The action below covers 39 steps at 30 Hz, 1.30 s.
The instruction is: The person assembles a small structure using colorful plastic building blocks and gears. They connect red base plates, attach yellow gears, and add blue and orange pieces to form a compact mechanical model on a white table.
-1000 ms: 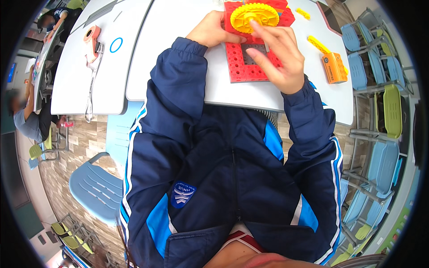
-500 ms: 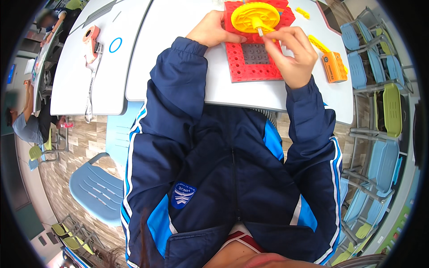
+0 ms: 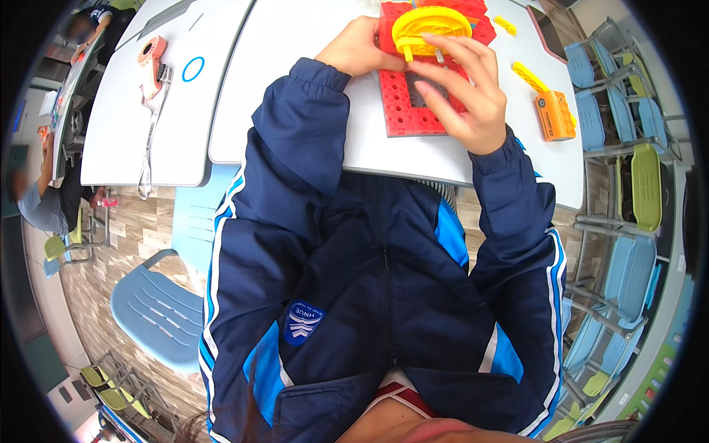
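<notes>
A red building-block model (image 3: 399, 112) stands near the table's front edge, with a dark grey plate in its base. On its upright part a yellow wheel (image 3: 432, 18) is mounted, with a short yellow crank (image 3: 408, 52) pointing left and a grey axle end (image 3: 439, 55) sticking out. My left hand (image 3: 360, 49) grips the upright from its left side; the fingertips behind it are hidden. My right hand (image 3: 476, 96) is open in front of the wheel, fingers spread around the axle and crank. Whether a fingertip touches them I cannot tell.
To the right lie an orange block-shaped battery box (image 3: 555, 116), a yellow beam (image 3: 529, 75) and a small yellow piece (image 3: 505, 26). A pink handheld device (image 3: 151, 66) with a strap and a blue ring (image 3: 193, 69) lie on the left table (image 3: 111, 148). Chairs flank both sides.
The yellow crank has swung from the right of the axle to the left, and the wheel looks more tilted. My right hand has opened from a pinch at the crank into spread fingers.
</notes>
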Each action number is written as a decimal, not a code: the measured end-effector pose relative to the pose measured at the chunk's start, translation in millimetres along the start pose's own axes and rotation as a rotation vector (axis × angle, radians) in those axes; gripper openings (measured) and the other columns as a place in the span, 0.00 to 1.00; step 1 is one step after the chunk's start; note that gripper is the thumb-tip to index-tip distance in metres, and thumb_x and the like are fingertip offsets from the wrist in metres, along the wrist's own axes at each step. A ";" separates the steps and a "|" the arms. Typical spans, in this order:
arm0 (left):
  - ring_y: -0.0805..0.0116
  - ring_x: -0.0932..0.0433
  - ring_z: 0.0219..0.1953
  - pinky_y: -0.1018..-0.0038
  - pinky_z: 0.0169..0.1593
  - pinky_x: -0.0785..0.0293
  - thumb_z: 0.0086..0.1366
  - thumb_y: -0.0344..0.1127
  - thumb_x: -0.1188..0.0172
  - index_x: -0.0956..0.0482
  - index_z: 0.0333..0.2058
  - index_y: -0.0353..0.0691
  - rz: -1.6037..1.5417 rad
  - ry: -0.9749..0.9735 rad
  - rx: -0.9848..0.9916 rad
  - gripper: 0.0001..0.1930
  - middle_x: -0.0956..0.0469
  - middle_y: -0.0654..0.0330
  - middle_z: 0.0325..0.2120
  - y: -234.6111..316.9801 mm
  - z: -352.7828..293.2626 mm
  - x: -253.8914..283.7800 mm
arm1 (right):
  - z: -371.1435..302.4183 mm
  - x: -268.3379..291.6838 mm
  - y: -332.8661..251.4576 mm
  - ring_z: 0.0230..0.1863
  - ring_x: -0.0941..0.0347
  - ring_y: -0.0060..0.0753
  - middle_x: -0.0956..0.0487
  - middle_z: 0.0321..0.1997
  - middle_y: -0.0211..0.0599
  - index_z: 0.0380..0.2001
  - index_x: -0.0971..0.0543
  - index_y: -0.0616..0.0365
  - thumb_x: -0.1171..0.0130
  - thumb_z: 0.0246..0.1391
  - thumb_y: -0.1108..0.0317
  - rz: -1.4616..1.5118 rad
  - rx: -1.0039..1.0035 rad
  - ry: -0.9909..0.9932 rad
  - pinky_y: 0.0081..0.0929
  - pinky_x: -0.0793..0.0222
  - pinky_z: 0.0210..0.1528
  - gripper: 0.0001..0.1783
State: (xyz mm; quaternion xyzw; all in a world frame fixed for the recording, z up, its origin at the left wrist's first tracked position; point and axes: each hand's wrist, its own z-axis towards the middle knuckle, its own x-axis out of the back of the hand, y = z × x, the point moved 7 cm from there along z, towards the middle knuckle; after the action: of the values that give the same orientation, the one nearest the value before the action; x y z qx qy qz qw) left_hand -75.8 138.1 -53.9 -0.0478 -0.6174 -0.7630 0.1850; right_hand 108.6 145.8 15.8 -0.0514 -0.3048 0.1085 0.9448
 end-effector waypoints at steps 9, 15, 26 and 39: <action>0.71 0.18 0.40 0.72 0.48 0.23 0.50 0.26 0.27 0.18 0.46 0.34 0.041 -0.004 0.047 0.22 0.15 0.58 0.38 3.6 -2.2 1.4 | -1.5 -11.7 -12.6 0.49 0.34 0.35 0.18 0.53 0.24 0.46 0.16 0.46 0.28 0.43 0.68 -0.203 0.056 -0.092 0.28 0.45 0.54 0.22; 0.69 0.18 0.43 0.71 0.51 0.23 0.50 0.27 0.26 0.18 0.47 0.35 0.028 0.002 0.016 0.23 0.15 0.58 0.40 -2.8 0.1 1.3 | -8.8 -16.9 -9.5 0.42 0.34 0.34 0.18 0.43 0.23 0.41 0.14 0.48 0.27 0.38 0.73 -0.307 0.138 -0.042 0.27 0.41 0.49 0.21; 0.68 0.17 0.44 0.71 0.52 0.24 0.50 0.27 0.24 0.18 0.47 0.35 0.058 0.020 0.019 0.24 0.15 0.57 0.40 1.5 -2.3 -0.3 | -6.4 25.1 11.6 0.33 0.27 0.29 0.19 0.36 0.31 0.37 0.14 0.55 0.30 0.44 0.80 -0.150 -0.072 0.386 0.24 0.31 0.33 0.14; 0.66 0.28 0.59 0.67 0.63 0.32 0.47 0.19 0.26 0.35 0.64 0.39 -0.345 0.037 -0.018 0.44 0.26 0.59 0.57 13.0 1.1 -3.3 | -13.8 -10.6 33.4 0.26 0.19 0.23 0.17 0.32 0.40 0.57 0.36 0.59 0.26 0.51 0.66 0.287 -0.440 0.202 0.15 0.28 0.24 0.36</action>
State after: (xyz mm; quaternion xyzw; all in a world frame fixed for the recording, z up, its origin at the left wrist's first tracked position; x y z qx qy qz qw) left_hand -68.5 137.7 -42.6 0.0714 -0.6060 -0.7898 0.0624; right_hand 102.5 175.3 -6.8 -0.3082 -0.2152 0.1667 0.9115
